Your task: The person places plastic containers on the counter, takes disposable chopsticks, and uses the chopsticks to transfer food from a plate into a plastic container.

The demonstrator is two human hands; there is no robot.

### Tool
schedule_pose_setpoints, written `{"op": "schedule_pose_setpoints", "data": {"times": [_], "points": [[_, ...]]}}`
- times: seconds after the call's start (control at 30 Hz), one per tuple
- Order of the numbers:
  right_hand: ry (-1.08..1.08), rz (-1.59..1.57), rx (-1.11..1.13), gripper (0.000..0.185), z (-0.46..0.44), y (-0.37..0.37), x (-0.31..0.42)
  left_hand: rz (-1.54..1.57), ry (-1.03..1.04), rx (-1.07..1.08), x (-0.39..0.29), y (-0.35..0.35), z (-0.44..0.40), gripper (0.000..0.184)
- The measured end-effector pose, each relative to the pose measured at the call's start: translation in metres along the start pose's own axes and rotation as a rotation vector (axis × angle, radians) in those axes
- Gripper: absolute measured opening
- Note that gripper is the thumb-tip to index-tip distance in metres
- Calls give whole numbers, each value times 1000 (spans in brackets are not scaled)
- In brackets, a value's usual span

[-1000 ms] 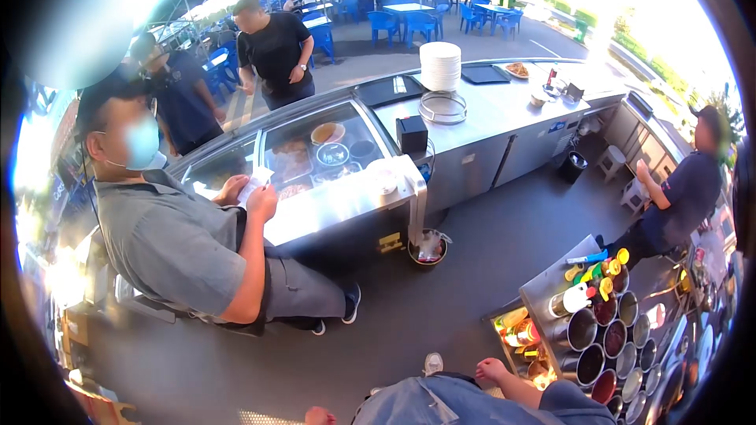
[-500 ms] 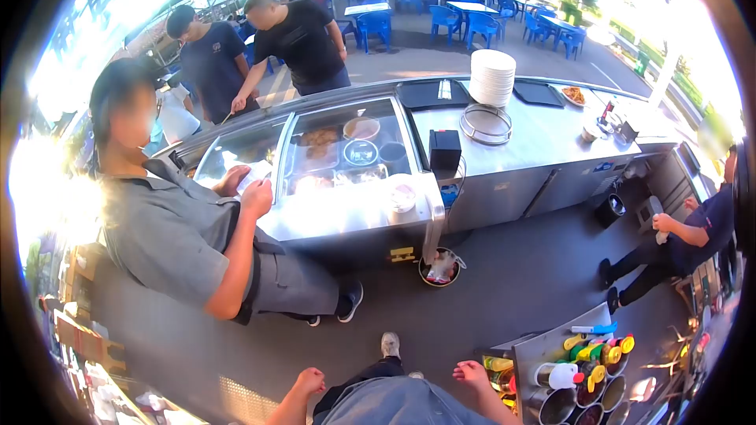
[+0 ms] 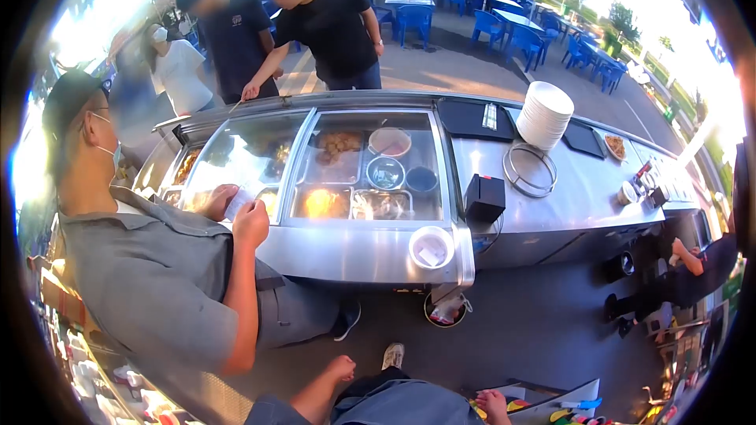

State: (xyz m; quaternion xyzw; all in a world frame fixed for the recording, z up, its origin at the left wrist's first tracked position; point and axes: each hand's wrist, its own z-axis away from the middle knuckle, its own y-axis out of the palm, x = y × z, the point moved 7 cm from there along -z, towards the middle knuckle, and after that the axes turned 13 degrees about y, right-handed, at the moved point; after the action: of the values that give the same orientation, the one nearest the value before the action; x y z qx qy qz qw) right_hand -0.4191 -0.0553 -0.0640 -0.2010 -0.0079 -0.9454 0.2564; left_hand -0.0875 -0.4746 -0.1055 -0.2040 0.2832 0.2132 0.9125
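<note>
Co-worker (image 3: 157, 267) at left is holding white paper (image 3: 240, 203) over the glass-topped counter (image 3: 346, 256). Wearer's left hand (image 3: 340, 367) is hovering above the floor, fingers curling closed, nothing showing in them. White tub (image 3: 431, 248) is sitting on the counter's near edge. Right hand (image 3: 494, 403) is hanging just beside yellow items (image 3: 516, 405), fingers bending loosely, partly open, no held object showing; contact unclear. Blue-handled item (image 3: 581, 404) is lying farther right.

the curled bare left hand (image 3: 341, 368) is near a person in a grey shirt (image 3: 157, 275) holding a thin white sheet (image 3: 239, 204) beside a glass-topped steel counter (image 3: 346, 255).
</note>
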Motion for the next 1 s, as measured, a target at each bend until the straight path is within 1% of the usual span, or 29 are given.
{"op": "schedule_pose_setpoints", "data": {"times": [0.1,0.13,0.23,0.3,0.33,0.37,0.4,0.43,0.47,0.5,0.57,0.6,0.67,0.7,0.73,0.8,0.83,0.9,1.0], "points": [[-6,8,48,31,-20,-26,6,48,10,-5,-46,4,-29,13],[-5,23,54,31,-27,-29,6,60,4,-14,-59,2,-35,13],[-439,687,-98,31,-39,-42,29,89,-2,-15,-87,3,-47,12],[-740,1131,-186,31,-42,-46,44,11,9,1,-89,7,-56,15],[-896,1345,-226,30,-44,-45,49,24,-3,-11,-88,7,-59,15],[-614,1220,-109,33,-53,-48,63,7,-12,-32,-86,7,-60,16],[-615,1230,-94,33,-73,-59,59,-13,-20,-53,-84,8,-61,19],[-800,1208,-96,33,-88,-60,65,-43,9,-88,-84,7,-60,23],[-767,1149,-61,32,-85,-63,83,-31,4,-101,-79,6,-57,23],[-733,1073,-27,31,-83,-61,102,93,78,-79,-76,8,-52,24],[-627,866,36,29,-84,-63,136,212,166,-57,-73,13,-49,25],[-551,772,58,28,-85,-64,149,236,135,-53,-64,20,-47,24],[-328,598,67,26,-102,-66,179,254,107,-48,-84,36,-46,23],[-96,431,78,24,-111,-74,178,163,-8,-154,-95,42,-36,20],[-98,429,79,24,-118,-73,190,72,-121,-260,-104,43,-27,17],[144,54,162,13,-132,-77,196,110,-85,-279,-119,52,-25,14],[146,47,158,13,-132,-80,198,149,-52,-294,-126,56,-24,13],[135,119,68,11,-132,-84,203,128,-38,-263,-134,65,-23,14],[136,115,46,10,-127,-81,205,134,-40,-217,-135,76,-32,14]]}}
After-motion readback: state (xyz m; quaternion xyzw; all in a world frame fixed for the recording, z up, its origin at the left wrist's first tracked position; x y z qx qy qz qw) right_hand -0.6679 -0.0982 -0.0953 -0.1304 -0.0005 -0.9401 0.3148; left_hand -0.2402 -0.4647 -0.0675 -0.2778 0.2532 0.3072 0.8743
